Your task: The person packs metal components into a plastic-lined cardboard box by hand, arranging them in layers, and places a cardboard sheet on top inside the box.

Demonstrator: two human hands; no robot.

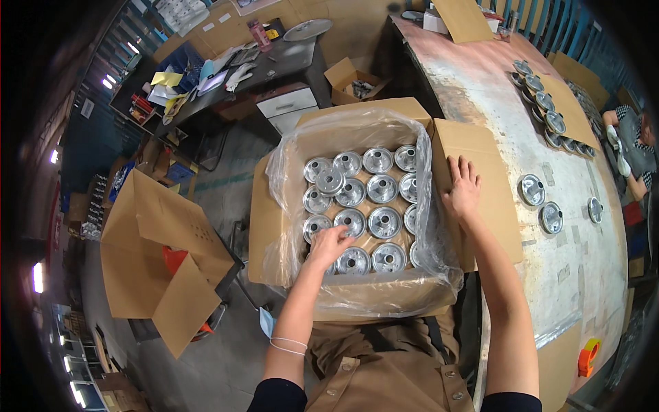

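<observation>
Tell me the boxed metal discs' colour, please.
The boxed metal discs are silver-grey, clearest in the head view.

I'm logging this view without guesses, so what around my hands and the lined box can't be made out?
Head view:
Bottom-left disc: partly covered by the left hand.
Rightmost discs: partly behind the plastic liner.
Inside of the left carton: mostly hidden by its flaps.
Co-worker: cut off by the right rim.

Round silver metal parts (374, 226) sit in rows inside a square brown cardboard carton (484, 185), within a clear plastic film liner (425, 206); one lies atop others, rear left. Left of the carton stands an open brown cardboard box (185, 230); right, a long grey-white table (570, 268) bearing similar parts. Behind, leftward: a dark rectangular desk (295, 65).
</observation>
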